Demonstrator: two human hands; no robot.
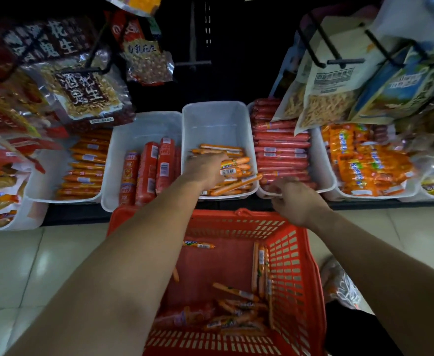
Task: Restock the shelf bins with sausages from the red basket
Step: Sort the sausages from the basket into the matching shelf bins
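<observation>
A red basket [298,265] stands on the floor below the shelf, with several thin orange sausages [236,314] loose in its bottom. Straight above it is a white middle bin [218,119], partly filled with orange sausages [236,167]. My left hand [205,170] reaches into this bin and rests on the pile, fingers bent around sausages; the grip itself is hidden. My right hand [295,199] hovers at the front rim of the neighbouring bin of red sausages [280,152], fingers curled, with nothing visible in them.
More white bins line the shelf: thick red sausages [146,170], orange sticks [85,165] at left, orange packs [364,160] at right. Snack bags [82,93] hang from hooks above on both sides. Tiled floor surrounds the basket.
</observation>
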